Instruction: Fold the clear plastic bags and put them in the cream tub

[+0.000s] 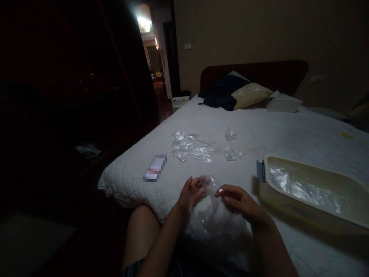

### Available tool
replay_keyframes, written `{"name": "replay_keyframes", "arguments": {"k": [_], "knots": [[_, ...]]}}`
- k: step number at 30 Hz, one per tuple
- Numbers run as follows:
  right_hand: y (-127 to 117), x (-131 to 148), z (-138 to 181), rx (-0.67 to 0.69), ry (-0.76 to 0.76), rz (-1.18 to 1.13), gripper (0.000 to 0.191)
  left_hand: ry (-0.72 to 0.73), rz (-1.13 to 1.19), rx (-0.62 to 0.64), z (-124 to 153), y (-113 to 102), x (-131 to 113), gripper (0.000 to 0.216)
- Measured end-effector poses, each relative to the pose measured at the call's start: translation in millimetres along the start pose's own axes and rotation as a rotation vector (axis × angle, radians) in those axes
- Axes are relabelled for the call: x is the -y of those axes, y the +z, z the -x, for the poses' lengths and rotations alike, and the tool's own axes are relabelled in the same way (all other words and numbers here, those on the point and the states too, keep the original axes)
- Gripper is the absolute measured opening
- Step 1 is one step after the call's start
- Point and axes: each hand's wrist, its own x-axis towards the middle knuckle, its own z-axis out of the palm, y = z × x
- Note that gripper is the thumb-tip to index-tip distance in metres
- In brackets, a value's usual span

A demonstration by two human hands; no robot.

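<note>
A clear plastic bag [219, 227] hangs in front of me at the bed's edge, over my lap. My left hand [194, 192] is at the bag's upper left, its fingers curled on the plastic near the top. At the upper right, my right hand [236, 198] pinches the thin film between thumb and fingertips. Just beyond, several crumpled clear plastic bags [187, 146] lie on the white quilted bedspread [161, 142]. A phone [155, 168] with a blurred-out screen rests left of them.
To the right, a large cream plastic bin [302, 207] with a grey latch holds clear plastic. Dark clothing [221, 90], a beige pillow [252, 95] and a white box [284, 104] lie by the headboard [276, 71]. Dark floor and furniture are at left.
</note>
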Motion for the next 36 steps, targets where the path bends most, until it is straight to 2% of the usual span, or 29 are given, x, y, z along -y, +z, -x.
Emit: {"name": "replay_keyframes", "arguments": {"k": [2,5,7,9,13,16,21,24,27,31,33,36], "knots": [[2.3,8.0,1.9,0.013,-0.030,0.079,0.027,-0.084,0.012,0.089,8.4,8.4,-2.7,0.054],[4.8,11.1,0.6,-0.069,-0.048,0.159,0.026,-0.141,0.020,0.089,19.9,10.2,-4.5,0.056],[5.2,7.6,-1.7,-0.152,-0.044,0.195,0.028,-0.125,0.058,0.080,25.1,7.2,-4.9,0.060],[5.0,2.1,-3.8,-0.216,-0.025,0.209,0.030,-0.072,0.015,0.081,27.3,4.4,-4.9,0.055],[3.7,-7.7,-5.5,-0.291,-0.007,0.211,0.033,0.015,-0.220,-0.045,23.6,3.9,-4.6,0.036],[1.3,-13.0,-5.1,-0.351,-0.006,0.228,0.035,0.059,-0.236,-0.158,18.3,3.1,-5.8,0.034],[-4.3,-18.0,-2.5,-0.403,-0.012,0.268,0.035,0.039,-0.365,-0.174,12.9,-4.8,-14.3,0.039],[-6.1,-15.3,2.2,-0.365,0.012,0.265,0.035,0.035,-0.462,-0.209,11.4,-7.9,-27.1,0.039],[-6.9,-8.8,9.6,-0.235,0.103,0.201,0.035,0.012,-0.491,-0.228,10.0,-8.3,-45.7,0.040],[-10.2,-2.8,15.4,-0.095,0.183,0.110,0.033,-0.102,-0.548,-0.146,1.5,-7.2,-68.0,0.038],[-13.8,-4.8,13.0,-0.093,0.190,0.056,0.031,-0.145,-0.558,-0.090,-8.4,-8.8,-71.9,0.036],[-21.8,-19.5,2.2,-0.183,0.167,-0.004,0.031,-0.120,-0.561,-0.077,-27.4,-18.5,-65.2,0.035]]}}
